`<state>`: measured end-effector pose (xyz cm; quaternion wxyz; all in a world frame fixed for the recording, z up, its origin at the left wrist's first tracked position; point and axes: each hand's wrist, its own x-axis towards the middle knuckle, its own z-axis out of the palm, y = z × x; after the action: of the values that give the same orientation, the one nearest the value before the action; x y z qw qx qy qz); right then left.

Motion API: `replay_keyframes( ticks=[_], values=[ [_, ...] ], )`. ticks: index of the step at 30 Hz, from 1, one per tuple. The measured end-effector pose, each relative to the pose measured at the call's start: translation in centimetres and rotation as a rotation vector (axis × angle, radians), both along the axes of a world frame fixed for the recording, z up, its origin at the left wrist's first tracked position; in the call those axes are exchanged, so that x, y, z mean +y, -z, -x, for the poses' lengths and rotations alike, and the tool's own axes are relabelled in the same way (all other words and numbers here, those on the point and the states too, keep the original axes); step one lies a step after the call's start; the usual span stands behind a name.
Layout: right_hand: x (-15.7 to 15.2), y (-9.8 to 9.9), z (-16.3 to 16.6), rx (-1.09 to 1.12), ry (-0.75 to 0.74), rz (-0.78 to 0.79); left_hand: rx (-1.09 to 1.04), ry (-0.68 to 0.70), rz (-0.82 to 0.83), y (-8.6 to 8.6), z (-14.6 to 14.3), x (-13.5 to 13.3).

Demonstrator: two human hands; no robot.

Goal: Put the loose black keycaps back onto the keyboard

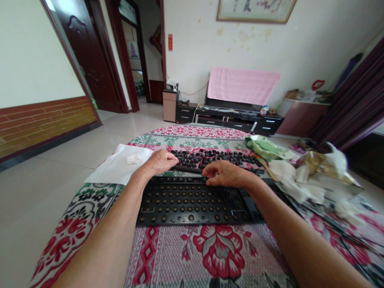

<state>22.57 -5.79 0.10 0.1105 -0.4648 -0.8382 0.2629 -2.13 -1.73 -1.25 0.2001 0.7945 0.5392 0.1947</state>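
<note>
A black keyboard (192,204) lies flat on the patterned tablecloth, most of its keycaps off and rows of round key posts bare. A few keycaps (169,180) sit along its top row. Behind it spreads a pile of loose black keycaps (207,156), with a long black bar (187,169) at its near side. My left hand (163,161) is closed at the left end of the pile, fingertips together; what they hold, if anything, is hidden. Over the keyboard's top row, my right hand (222,173) has its fingers curled toward the thumb; anything between them is too small to make out.
White paper (115,166) with a small white piece (133,159) lies on the left. On the right are a green bag (268,148), crumpled tissues and wrappers (309,180), and dark cables (333,228). Beyond the table stands a TV under a pink towel (243,85).
</note>
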Motion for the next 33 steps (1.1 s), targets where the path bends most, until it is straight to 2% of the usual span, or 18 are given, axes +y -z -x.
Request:
replay_keyframes(
  ticks=[9,19,26,29,33],
  values=[
    [0.0,0.4,0.2,-0.002,0.002,0.004,-0.042,0.042,0.001,0.6,0.1,0.5],
    [0.2,0.7,0.2,0.006,0.002,-0.014,-0.004,0.05,0.102,0.2,0.1,0.1],
    [0.3,0.9,0.2,0.009,0.014,-0.031,-0.021,0.038,0.082,0.4,0.4,0.2],
    [0.2,0.9,0.3,-0.011,0.034,-0.037,-0.03,-0.062,0.011,0.7,0.9,0.7],
    [0.0,0.7,0.4,-0.008,0.031,-0.051,-0.016,-0.34,-0.119,1.1,1.9,1.5]
  ],
)
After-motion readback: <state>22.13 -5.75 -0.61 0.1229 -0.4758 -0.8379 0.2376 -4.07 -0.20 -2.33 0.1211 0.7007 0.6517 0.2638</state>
